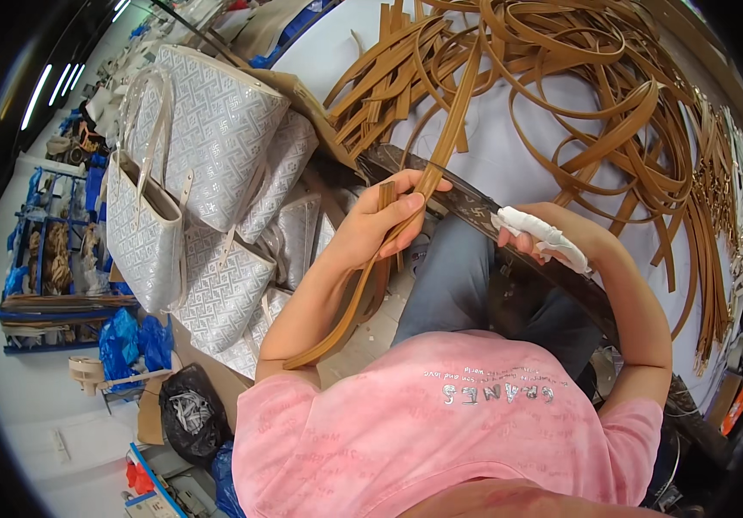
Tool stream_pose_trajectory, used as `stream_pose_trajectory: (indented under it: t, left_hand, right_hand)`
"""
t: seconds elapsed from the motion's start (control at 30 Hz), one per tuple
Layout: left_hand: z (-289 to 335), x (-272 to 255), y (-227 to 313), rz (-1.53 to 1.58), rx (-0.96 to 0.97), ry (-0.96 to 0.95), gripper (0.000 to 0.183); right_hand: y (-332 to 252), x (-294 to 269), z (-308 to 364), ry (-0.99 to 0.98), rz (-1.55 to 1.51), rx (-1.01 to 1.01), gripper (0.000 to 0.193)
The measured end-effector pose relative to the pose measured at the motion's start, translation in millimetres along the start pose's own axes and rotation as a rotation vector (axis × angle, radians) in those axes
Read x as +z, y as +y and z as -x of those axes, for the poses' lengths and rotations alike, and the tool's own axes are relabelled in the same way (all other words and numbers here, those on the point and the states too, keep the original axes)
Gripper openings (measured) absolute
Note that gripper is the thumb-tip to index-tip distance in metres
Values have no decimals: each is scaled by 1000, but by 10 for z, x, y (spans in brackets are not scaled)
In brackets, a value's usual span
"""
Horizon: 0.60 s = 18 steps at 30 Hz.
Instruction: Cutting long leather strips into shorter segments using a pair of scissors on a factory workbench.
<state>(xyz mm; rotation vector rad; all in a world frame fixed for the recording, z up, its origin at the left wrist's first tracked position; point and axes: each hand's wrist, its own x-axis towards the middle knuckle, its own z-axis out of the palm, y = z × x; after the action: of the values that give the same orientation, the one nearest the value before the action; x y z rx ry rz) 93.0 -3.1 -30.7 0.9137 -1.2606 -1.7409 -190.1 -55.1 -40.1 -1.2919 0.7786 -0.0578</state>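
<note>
tan strap (406, 211) sits pinched in the left hand (371, 229), its grip closed narrow around it, just at the table (510, 164) edge. right hand (561, 233), at three o'clock of the left, has its grip closed on a white cloth (540, 233). wiping the strap looks like the step in hand; bringing cloth to strap needs a steady hold. patterned bags (207, 173) lie stacked at nine o'clock.

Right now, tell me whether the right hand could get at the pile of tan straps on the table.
Probably yes. The right hand, wrapped around a white cloth, sits at the table edge, and the pile of tan straps lies just beyond with nothing between; it would need to drop the cloth first.
</note>
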Motion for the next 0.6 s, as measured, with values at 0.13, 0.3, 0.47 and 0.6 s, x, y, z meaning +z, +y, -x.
stream_pose_trajectory:
  t: [0.13, 0.3, 0.47, 0.6]
  left_hand:
    - [18, -46, -2, 50, -17, 11, 33]
    - [32, -90, -11, 30, -9, 23, 33]
    - [15, -111, -7, -9, 1, 20, 32]
    - [-44, -60, -12, -19, -55, 39, 30]
  right_hand:
    - [-257, 4, -14, 52, 151, 95, 17]
    - [-263, -32, -88, 58, 181, 67, 18]
    - [-211, 18, -121, 113, 128, 101, 17]
    - [-181, 99, -58, 172, 283, 82, 15]
